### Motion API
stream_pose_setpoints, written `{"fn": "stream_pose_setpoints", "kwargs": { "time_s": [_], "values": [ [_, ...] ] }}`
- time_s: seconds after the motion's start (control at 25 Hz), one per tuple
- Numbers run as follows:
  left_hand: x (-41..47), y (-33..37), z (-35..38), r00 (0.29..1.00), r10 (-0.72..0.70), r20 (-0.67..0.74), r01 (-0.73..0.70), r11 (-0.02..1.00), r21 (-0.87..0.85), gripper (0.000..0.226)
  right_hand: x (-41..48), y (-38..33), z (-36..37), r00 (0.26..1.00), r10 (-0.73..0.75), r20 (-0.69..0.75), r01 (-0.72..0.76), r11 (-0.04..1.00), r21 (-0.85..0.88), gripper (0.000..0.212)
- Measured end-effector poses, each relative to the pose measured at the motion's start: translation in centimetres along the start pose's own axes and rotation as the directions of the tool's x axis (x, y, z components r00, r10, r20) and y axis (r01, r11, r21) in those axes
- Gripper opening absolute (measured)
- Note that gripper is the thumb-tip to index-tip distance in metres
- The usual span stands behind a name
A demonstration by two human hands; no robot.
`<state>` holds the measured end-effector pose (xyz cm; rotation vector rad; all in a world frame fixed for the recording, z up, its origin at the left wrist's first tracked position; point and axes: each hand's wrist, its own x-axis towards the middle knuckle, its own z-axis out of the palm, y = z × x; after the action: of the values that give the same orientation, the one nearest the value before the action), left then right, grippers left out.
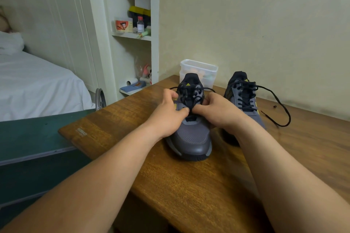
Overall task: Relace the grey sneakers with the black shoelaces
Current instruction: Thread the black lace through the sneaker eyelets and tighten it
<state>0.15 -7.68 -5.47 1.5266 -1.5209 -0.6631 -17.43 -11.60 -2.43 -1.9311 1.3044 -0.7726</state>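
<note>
A grey sneaker stands on the wooden table, toe toward me, with a black shoelace threaded up its front. My left hand and my right hand meet over the lower eyelets, each pinching the lace between thumb and fingers. A second grey sneaker sits behind my right hand, partly hidden by it. Its black lace trails loose over the table to the right.
A clear plastic box stands against the wall behind the sneakers. A green surface adjoins the table's left edge. A bed lies at far left, and wall shelves hold bottles and small items.
</note>
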Motion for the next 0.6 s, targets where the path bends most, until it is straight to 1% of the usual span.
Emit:
{"fn": "stream_pose_setpoints", "kwargs": {
  "time_s": [0.08, 0.12, 0.2, 0.28, 0.32, 0.4, 0.48, 0.52, 0.6],
  "values": [
    [0.2, -0.2, -0.4, 0.999, 0.047, -0.015, -0.047, 0.998, -0.029, 0.04, -0.4, 0.0, -0.5, 1.0, -0.026, 0.005, 0.026, 0.997, 0.075, 0.025],
    [0.4, -0.4, -0.5, 0.996, 0.076, -0.037, -0.078, 0.995, -0.055, 0.033, -0.5, 0.0, -0.5, 0.998, -0.056, -0.029, 0.058, 0.994, 0.088, 0.022],
    [0.9, -0.7, -0.5, 0.986, 0.128, -0.11, -0.141, 0.983, -0.115, 0.02, -0.3, 0.3, -0.5, 0.986, -0.099, -0.136, 0.118, 0.983, 0.14, 0.007],
    [1.5, -0.9, -0.3, 0.971, 0.154, -0.183, -0.179, 0.976, -0.127, 0.015, 0.1, 0.6, -0.1, 0.968, -0.118, -0.224, 0.158, 0.972, 0.173, 0.015],
    [1.7, -0.8, -0.2, 0.969, 0.154, -0.195, -0.184, 0.972, -0.146, 0.012, 0.4, 0.7, 0.1, 0.955, -0.139, -0.261, 0.181, 0.973, 0.144, 0.016],
    [2.2, -0.9, -0.1, 0.977, 0.135, -0.168, -0.174, 0.952, -0.251, 0.013, 0.7, 1.0, 0.3, 0.929, -0.206, -0.307, 0.237, 0.969, 0.067, 0.013],
    [2.7, -1.3, -0.1, 0.985, 0.14, -0.1, -0.167, 0.908, -0.384, 0.019, 0.9, 1.3, 0.5, 0.915, -0.24, -0.324, 0.268, 0.963, 0.043, 0.011],
    [2.9, -1.5, -0.1, 0.985, 0.156, -0.075, -0.173, 0.891, -0.42, 0.019, 1.1, 1.4, 0.6, 0.908, -0.251, -0.337, 0.28, 0.959, 0.041, 0.01],
    [3.3, -1.9, -0.2, 0.979, 0.2, -0.046, -0.201, 0.884, -0.423, 0.015, 1.4, 1.3, 0.7, 0.89, -0.269, -0.367, 0.295, 0.955, 0.014, 0.008]
  ]
}}
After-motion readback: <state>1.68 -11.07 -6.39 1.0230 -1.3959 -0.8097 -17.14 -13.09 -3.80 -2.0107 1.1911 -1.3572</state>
